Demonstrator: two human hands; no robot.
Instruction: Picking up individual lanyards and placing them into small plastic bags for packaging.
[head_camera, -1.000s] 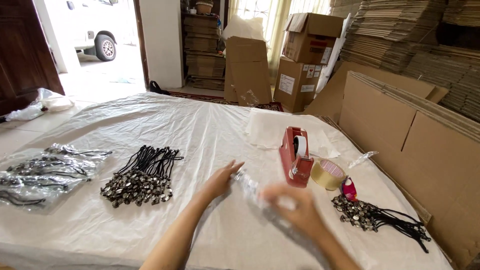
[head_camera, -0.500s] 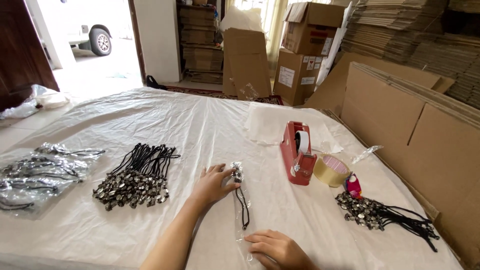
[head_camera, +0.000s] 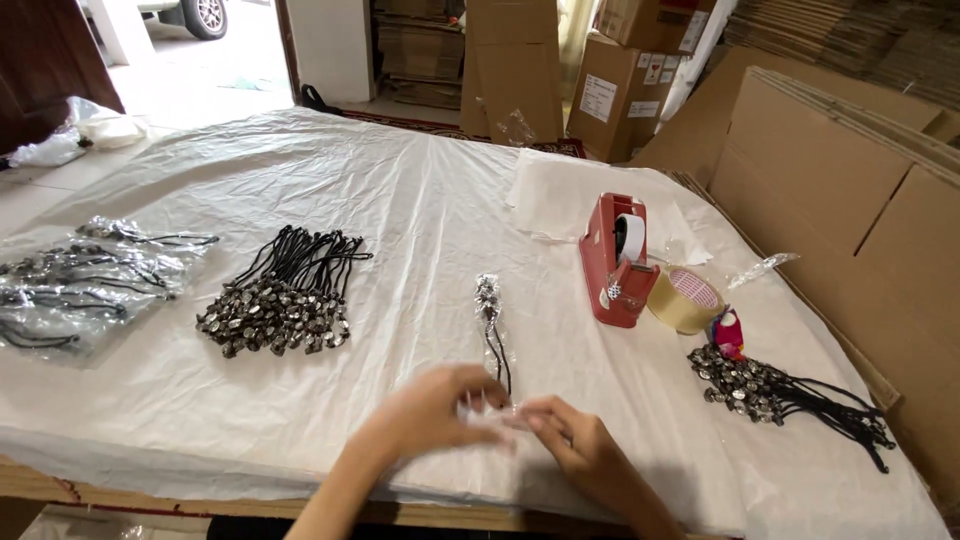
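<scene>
left hand (head_camera: 440, 400), right hand (head_camera: 570, 440), seemingly pinching clear bag (head_camera: 492, 335)

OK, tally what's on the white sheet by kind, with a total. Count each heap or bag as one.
Loose heaps of black-corded charms: 2, one on the left and one on the right
Clear bags of charms: 2, a full bag at the far left and a slim bag at the hands
Red tape dispenser: 1
Tape roll: 1
Total: 6
</scene>
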